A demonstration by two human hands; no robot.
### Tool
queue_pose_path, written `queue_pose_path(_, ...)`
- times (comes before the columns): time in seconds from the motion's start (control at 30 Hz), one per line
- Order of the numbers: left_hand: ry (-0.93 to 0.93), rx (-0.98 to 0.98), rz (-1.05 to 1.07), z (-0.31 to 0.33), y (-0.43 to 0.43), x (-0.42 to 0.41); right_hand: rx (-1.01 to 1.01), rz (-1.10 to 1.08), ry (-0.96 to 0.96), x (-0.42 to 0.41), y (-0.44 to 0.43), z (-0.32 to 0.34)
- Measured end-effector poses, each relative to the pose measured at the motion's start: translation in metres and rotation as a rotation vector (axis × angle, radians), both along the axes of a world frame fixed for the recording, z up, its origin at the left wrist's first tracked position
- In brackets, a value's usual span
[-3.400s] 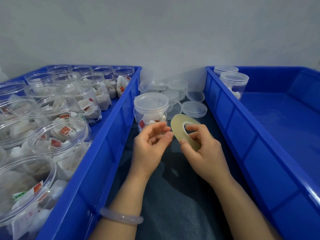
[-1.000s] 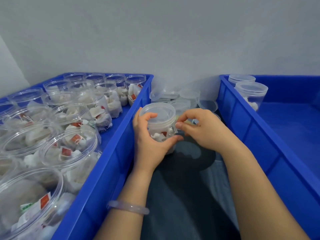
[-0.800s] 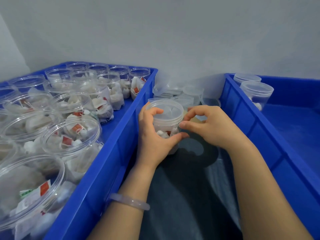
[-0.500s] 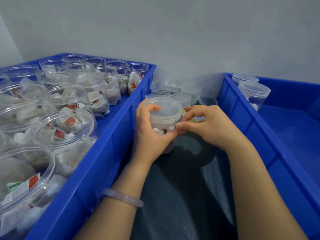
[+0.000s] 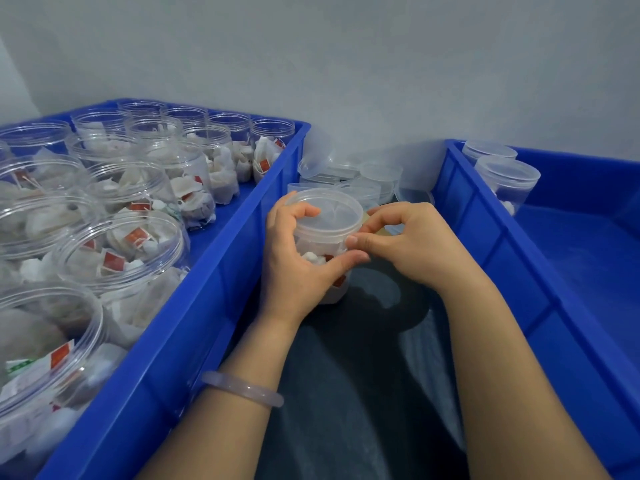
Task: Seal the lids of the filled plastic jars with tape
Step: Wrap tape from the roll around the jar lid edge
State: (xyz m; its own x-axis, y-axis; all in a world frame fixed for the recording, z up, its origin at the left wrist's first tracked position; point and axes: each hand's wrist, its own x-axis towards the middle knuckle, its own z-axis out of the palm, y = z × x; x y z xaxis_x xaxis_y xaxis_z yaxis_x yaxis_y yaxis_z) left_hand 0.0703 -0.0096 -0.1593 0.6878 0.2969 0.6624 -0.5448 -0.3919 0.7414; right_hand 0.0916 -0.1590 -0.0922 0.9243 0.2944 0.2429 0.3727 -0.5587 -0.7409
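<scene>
Between blue bins (image 5: 221,271): left hand (image 5: 294,268) grips lidded jar (image 5: 325,223); right hand (image 5: 415,247) curled round tape roll (image 5: 385,232), mostly hidden.

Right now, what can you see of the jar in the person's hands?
The jar is clear plastic, upright on the dark cloth, with white sachets and red tags inside. Its translucent lid is on. The left hand grips its side; the right hand pinches at the lid's rim.
</scene>
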Motion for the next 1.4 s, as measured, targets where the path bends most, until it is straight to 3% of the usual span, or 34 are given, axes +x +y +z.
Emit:
queue_pose_path(0.3,0.061,-0.049,-0.059,0.004,0.004,-0.003,-0.024,-0.139,-0.017,0.004,-0.006,-0.002)
queue_pose_path(0.63,0.059,-0.158,-0.160,0.007,0.010,-0.009,0.015,0.097,0.154,-0.002,-0.024,0.005)
queue_pose_path(0.97,0.018,-0.249,-0.245,0.014,0.011,-0.015,-0.002,0.064,0.011,-0.008,-0.020,0.019)
queue_pose_path(1.4,0.118,-0.252,-0.313,0.014,0.005,-0.019,-0.028,0.040,0.159,-0.015,-0.009,0.025)
